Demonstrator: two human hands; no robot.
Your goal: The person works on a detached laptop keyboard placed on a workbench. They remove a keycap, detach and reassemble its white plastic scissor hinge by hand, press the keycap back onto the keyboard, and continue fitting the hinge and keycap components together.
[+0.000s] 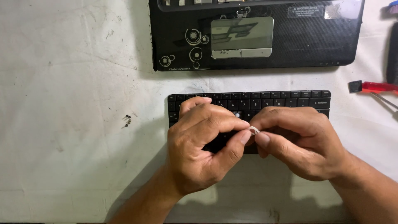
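A detached black laptop keyboard (265, 99) lies on the white table in the middle of the view. One key is off it, leaving a pale round spot (237, 115). Both hands hover over the keyboard's near half. My left hand (203, 145) and my right hand (296, 141) meet fingertip to fingertip and pinch a tiny white plastic clip (254, 130) between them. The near rows of keys are hidden under my hands.
A black laptop base (257, 35) with a silver touchpad lies at the far edge. Several small dark screws (127, 120) sit to the left. A red-handled screwdriver (375, 88) and a dark tool (391, 54) lie at the right edge.
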